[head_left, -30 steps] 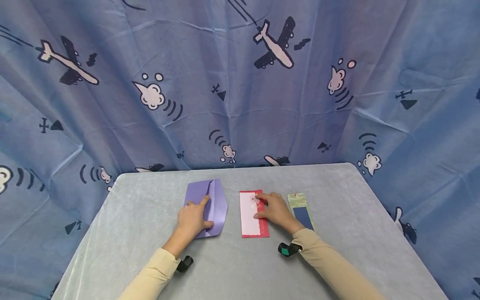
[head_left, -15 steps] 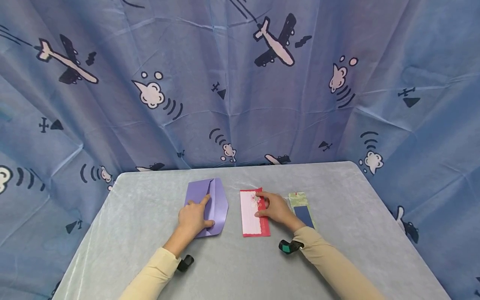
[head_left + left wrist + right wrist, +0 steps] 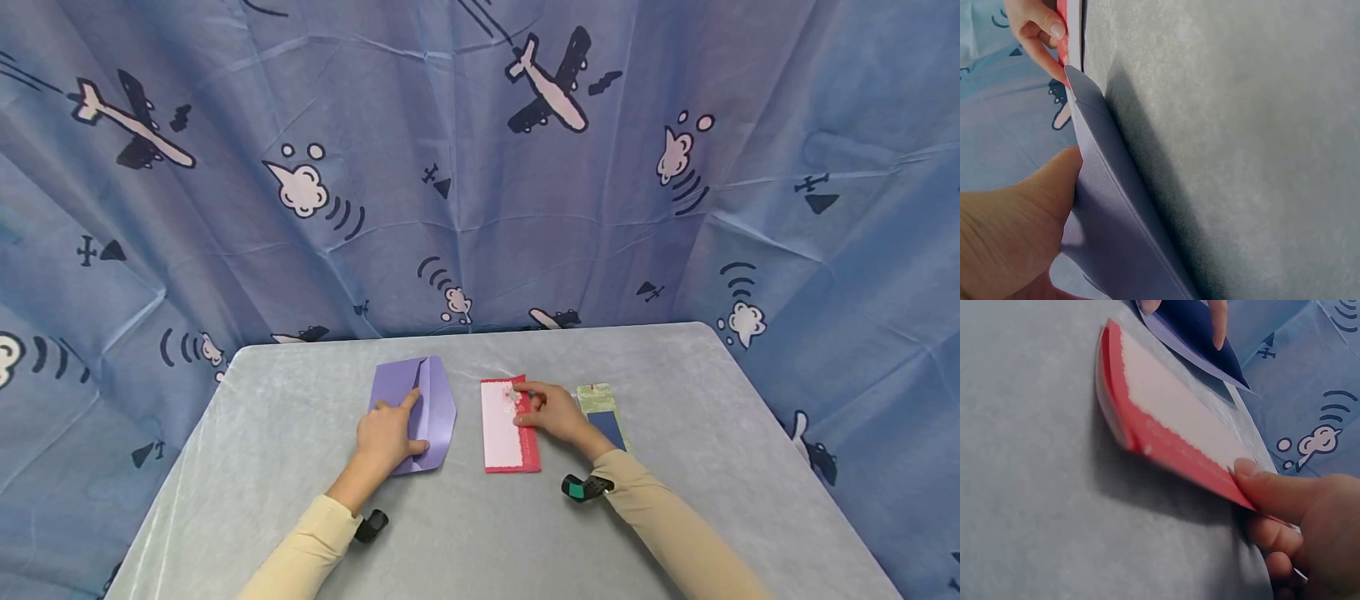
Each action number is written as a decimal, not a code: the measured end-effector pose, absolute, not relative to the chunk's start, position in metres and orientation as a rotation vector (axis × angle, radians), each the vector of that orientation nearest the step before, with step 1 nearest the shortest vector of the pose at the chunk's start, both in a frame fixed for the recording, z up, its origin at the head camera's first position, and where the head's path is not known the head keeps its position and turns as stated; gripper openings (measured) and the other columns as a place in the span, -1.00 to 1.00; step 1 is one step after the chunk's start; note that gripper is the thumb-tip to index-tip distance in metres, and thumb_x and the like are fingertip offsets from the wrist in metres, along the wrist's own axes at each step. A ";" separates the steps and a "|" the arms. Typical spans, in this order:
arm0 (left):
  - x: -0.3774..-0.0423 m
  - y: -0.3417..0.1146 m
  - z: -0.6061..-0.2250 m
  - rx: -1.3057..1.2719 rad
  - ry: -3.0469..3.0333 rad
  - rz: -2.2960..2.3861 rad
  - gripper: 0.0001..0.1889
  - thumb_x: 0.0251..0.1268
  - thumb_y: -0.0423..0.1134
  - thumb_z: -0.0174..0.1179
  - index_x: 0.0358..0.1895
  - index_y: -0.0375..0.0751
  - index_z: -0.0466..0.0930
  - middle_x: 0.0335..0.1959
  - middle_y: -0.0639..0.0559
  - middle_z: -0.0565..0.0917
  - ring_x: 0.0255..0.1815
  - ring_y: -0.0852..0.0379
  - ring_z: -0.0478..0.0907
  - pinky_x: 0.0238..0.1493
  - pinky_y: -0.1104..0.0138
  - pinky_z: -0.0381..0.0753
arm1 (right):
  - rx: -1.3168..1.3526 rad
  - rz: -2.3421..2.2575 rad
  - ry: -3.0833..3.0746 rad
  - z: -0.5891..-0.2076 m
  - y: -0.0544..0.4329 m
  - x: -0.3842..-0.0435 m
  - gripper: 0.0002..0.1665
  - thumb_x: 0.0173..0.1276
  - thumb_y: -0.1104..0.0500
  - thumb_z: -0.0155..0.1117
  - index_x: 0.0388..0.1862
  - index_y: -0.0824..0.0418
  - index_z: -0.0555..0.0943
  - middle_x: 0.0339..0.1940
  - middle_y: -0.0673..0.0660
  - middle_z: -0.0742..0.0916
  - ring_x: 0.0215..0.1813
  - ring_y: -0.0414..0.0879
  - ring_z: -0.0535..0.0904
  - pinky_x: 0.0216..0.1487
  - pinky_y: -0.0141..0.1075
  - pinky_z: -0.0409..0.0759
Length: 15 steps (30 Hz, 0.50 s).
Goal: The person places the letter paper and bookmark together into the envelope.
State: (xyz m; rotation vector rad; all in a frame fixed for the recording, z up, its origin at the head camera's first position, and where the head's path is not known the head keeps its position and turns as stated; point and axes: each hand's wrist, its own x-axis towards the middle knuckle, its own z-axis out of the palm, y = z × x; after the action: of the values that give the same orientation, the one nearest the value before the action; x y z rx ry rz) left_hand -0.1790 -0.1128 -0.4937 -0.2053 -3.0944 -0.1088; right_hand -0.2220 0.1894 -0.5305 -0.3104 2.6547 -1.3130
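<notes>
A purple envelope [image 3: 438,417] lies on the left part of the table, its pocket gaping. My left hand [image 3: 384,432] rests on it, index finger and thumb spread along the pocket's opening; its other fingers are mostly hidden. In the left wrist view the envelope [image 3: 1116,212] stands out over a shadow. Right of it is a red and pale pink greeting card [image 3: 501,429] with a floral print. My right hand [image 3: 557,410] pinches its right edge between thumb and fingers. The right wrist view shows the card [image 3: 1166,412] tilted, with that edge raised off the table.
A green card with a dark blue panel [image 3: 603,425] lies right of the greeting card, partly behind my right wrist. The grey cloth-covered table [image 3: 465,542] ends at a blue curtain [image 3: 375,167] printed with airplanes.
My right thumb has slid slightly up along the greeting card's edge, and the right wrist has shifted a little right and away. The left hand and envelope have stayed put.
</notes>
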 end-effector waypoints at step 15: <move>-0.178 -0.113 -0.492 -0.206 -3.097 -0.123 -0.01 -0.29 0.22 0.57 0.39 0.06 0.42 -0.29 -0.42 0.64 -0.51 -0.15 0.60 -0.55 0.07 0.55 | -0.428 -1.432 2.472 -0.522 0.200 -0.222 -0.36 0.32 0.20 0.36 0.36 0.32 0.46 -0.34 0.17 0.61 -0.38 -0.21 0.39 -0.39 -0.47 0.34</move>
State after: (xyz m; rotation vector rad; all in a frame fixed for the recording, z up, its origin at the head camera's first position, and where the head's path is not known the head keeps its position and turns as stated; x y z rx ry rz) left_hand -0.1779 -0.1126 -0.4920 -0.2060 -3.0971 -0.1232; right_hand -0.2220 0.2000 -0.5218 -0.4276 2.4720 -1.4323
